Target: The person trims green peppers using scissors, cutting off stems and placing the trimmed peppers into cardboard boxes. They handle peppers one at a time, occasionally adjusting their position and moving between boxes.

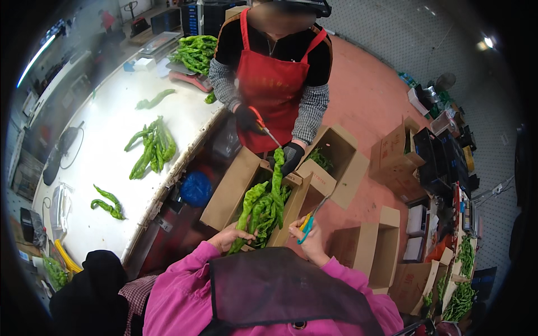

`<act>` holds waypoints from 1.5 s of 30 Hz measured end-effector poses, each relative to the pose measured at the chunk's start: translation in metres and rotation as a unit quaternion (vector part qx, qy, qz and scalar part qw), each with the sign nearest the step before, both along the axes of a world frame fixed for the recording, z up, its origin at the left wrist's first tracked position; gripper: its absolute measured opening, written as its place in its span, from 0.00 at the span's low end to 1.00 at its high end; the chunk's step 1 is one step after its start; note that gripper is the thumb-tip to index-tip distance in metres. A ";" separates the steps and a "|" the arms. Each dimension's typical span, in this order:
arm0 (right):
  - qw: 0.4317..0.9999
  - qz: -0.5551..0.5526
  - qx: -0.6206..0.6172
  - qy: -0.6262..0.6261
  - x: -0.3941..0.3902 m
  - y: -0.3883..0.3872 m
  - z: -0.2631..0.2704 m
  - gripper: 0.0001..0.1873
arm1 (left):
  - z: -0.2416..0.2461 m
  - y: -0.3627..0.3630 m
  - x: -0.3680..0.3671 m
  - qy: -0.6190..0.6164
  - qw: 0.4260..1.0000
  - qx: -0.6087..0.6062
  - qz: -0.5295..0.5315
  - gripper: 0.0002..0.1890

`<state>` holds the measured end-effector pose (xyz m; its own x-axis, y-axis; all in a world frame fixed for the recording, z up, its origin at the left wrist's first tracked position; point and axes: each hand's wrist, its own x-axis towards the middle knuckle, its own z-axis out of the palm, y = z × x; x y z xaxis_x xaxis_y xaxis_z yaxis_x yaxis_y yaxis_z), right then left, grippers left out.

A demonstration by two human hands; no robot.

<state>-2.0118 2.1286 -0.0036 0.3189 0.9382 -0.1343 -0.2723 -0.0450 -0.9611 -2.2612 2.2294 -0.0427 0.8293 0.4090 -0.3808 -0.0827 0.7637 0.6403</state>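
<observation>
My left hand (230,237) grips long wrinkled green peppers (251,201) by their lower ends, over the near end of an open cardboard box (232,188). More green peppers (265,229) lie in that box beside my fingers. To the right of the box, my right hand (314,244) holds scissors (307,227) with yellow and teal handles, their blades pointing up and right. Across the box, a co-worker's gloved hand (293,158) holds another long green pepper (277,176). The co-worker's other gloved hand (247,119) has red-handled scissors (262,122) with the tips near that pepper.
On the left, a white table (105,155) bears loose green peppers (154,147) and a red scale (191,80) piled with peppers. A second open box (340,155) stands right of the co-worker. Further boxes (370,252) and black crates (437,157) line the right side.
</observation>
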 end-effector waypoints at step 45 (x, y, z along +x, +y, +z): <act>0.994 -0.041 0.081 -0.056 -0.017 0.040 0.041 0.20 | 0.055 -0.009 0.091 -0.053 0.984 0.082 0.148 0.11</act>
